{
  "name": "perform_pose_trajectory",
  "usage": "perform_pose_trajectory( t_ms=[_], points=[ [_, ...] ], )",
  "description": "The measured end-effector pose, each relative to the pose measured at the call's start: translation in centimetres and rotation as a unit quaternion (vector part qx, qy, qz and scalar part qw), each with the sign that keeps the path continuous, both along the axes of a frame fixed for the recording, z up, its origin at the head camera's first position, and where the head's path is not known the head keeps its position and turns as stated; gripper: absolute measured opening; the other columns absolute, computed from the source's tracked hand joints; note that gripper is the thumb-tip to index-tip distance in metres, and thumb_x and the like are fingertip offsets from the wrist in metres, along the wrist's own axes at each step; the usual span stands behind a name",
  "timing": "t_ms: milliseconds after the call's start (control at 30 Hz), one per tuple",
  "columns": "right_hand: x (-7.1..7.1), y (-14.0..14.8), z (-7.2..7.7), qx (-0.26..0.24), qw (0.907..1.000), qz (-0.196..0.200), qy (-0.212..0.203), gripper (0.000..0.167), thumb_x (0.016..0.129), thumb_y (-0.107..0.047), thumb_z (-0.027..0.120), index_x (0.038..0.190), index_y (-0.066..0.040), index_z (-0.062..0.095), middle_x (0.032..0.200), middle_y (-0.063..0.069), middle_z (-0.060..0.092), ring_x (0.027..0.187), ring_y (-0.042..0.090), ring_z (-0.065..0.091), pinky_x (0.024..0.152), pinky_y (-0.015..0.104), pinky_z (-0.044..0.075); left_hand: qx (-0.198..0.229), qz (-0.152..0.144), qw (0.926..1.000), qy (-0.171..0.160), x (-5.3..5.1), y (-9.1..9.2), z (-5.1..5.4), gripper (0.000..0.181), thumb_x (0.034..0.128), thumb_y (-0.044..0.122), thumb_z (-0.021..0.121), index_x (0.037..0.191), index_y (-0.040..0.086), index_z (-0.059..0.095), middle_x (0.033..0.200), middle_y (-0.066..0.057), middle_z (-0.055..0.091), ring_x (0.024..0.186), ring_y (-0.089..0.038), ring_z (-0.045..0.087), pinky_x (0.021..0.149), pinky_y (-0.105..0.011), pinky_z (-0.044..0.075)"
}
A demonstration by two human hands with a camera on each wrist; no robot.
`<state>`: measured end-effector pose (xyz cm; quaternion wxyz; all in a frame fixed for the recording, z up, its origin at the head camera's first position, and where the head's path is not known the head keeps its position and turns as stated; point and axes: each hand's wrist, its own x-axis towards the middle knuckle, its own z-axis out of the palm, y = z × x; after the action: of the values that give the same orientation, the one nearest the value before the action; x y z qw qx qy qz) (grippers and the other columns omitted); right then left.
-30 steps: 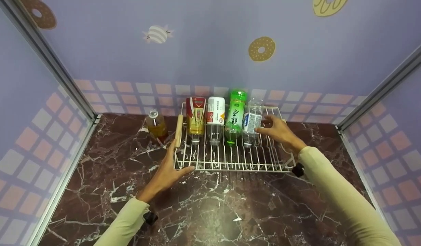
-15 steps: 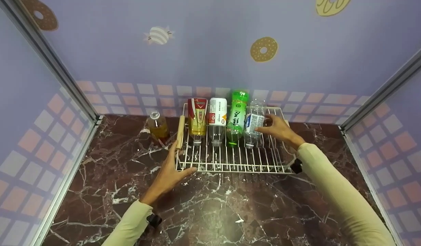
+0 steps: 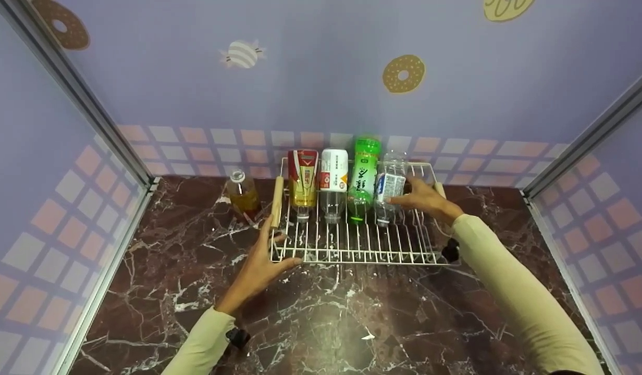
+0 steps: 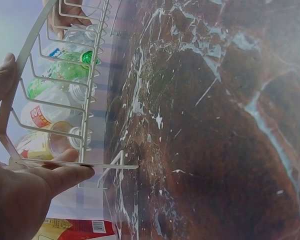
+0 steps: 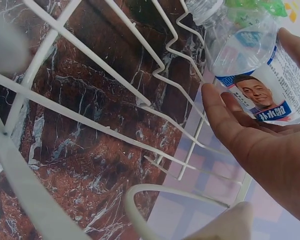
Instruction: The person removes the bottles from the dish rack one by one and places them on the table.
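Observation:
In the head view, a white wire rack (image 3: 352, 256) with wooden side handles holds a row of bottles, necks toward me. My left hand (image 3: 263, 260) grips its front left corner; the thumb lies along the front rail and a finger reaches between the side wires. My right hand (image 3: 425, 200) holds the clear plastic bottle (image 3: 390, 187) at the row's right end, thumb and fingers about its label, as the right wrist view shows too. Beside it lie a green bottle (image 3: 363, 172), a white-labelled bottle (image 3: 333, 172) and a red-and-gold-labelled bottle (image 3: 303, 179).
An uncapped bottle with an amber lower part (image 3: 243, 195) stands on the dark marbled counter (image 3: 321, 317), left of the rack. Purple patterned panels (image 3: 321, 78) enclose the back and both sides. The rack reaches close to the back panel.
A finger of my left hand now shows inside the rack's left side. The view has shifted slightly; the right hand stays on the clear bottle and the bottles keep their order.

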<state>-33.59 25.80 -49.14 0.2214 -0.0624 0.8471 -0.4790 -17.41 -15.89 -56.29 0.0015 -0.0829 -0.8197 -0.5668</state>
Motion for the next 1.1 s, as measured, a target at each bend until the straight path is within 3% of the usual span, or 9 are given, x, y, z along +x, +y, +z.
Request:
perform_pose_trajectory(
  t_ms=[133,267,367,600,733,833,967,1100],
  points=[
    [0.2,0.1,0.0,0.001,0.9999,-0.006,0.013,0.120,0.100,-0.036,0.084,0.175,0.000,-0.003,0.179,0.034,0.009,0.128,0.048,0.067,0.127,0.060,0.040,0.001,0.000,1.0000,0.003,0.1,0.2,-0.1,0.129,0.0867,0.030,0.095,0.178,0.014,0.005,0.157,-0.032,0.055,0.154,-0.051,0.043,0.127,-0.080,0.015],
    [0.6,0.3,0.2,-0.001,0.9996,-0.013,0.026,0.114,0.100,-0.034,0.084,0.174,0.003,0.006,0.170,0.039,0.032,0.119,0.049,0.071,0.123,0.061,0.046,0.000,0.008,1.0000,0.002,0.3,0.3,-0.2,0.129,0.0861,0.031,0.096,0.178,0.017,0.007,0.163,-0.030,0.049,0.157,-0.050,0.040,0.127,-0.079,0.016],
    [1.0,0.7,0.5,-0.008,0.9993,-0.018,0.032,0.109,0.100,-0.032,0.083,0.173,0.006,0.011,0.159,0.039,0.046,0.113,0.047,0.073,0.118,0.059,0.051,0.001,0.011,0.9999,0.003,0.3,0.4,-0.3,0.129,0.0853,0.032,0.097,0.178,0.017,0.008,0.168,-0.030,0.042,0.155,-0.046,0.045,0.126,-0.079,0.021],
    [2.6,2.1,1.3,-0.018,0.9985,-0.037,0.036,0.106,0.101,-0.034,0.082,0.171,0.008,0.014,0.151,0.035,0.056,0.109,0.043,0.073,0.120,0.060,0.050,0.009,0.001,1.0000,-0.004,0.1,0.4,-0.4,0.130,0.0859,0.037,0.096,0.179,0.021,0.006,0.163,-0.033,0.047,0.152,-0.046,0.049,0.125,-0.082,0.019],
    [3.4,2.5,1.9,-0.027,0.9979,-0.040,0.044,0.095,0.102,-0.031,0.082,0.168,0.009,0.026,0.144,0.031,0.061,0.104,0.033,0.073,0.102,0.045,0.064,0.008,0.003,0.9999,-0.007,0.0,0.3,-0.3,0.130,0.0854,0.038,0.096,0.179,0.024,0.007,0.165,-0.032,0.046,0.152,-0.045,0.050,0.123,-0.082,0.025],
    [3.7,2.7,2.3,-0.027,0.9973,-0.042,0.054,0.086,0.103,-0.029,0.081,0.164,0.011,0.034,0.140,0.030,0.064,0.104,0.033,0.073,0.088,0.033,0.066,0.007,0.003,0.9999,-0.007,-0.1,0.1,-0.3,0.130,0.0854,0.039,0.096,0.179,0.024,0.006,0.165,-0.032,0.046,0.152,-0.044,0.050,0.123,-0.082,0.027],
    [4.0,2.9,2.7,-0.026,0.9964,-0.048,0.064,0.083,0.103,-0.029,0.081,0.162,0.010,0.038,0.141,0.029,0.064,0.110,0.036,0.072,0.099,0.041,0.064,0.008,0.006,0.9999,-0.007,-0.1,0.0,-0.4,0.131,0.0854,0.038,0.096,0.179,0.027,0.005,0.165,-0.032,0.046,0.152,-0.044,0.050,0.124,-0.081,0.026],
    [4.7,3.0,3.2,-0.009,0.9958,-0.047,0.078,0.089,0.102,-0.034,0.082,0.164,0.010,0.035,0.147,0.030,0.061,0.119,0.043,0.069,0.115,0.054,0.055,0.011,0.009,0.9999,-0.008,0.0,-0.1,-0.4,0.130,0.0862,0.040,0.095,0.179,0.029,0.004,0.169,-0.029,0.040,0.152,-0.042,0.050,0.122,-0.078,0.032]
  ],
)
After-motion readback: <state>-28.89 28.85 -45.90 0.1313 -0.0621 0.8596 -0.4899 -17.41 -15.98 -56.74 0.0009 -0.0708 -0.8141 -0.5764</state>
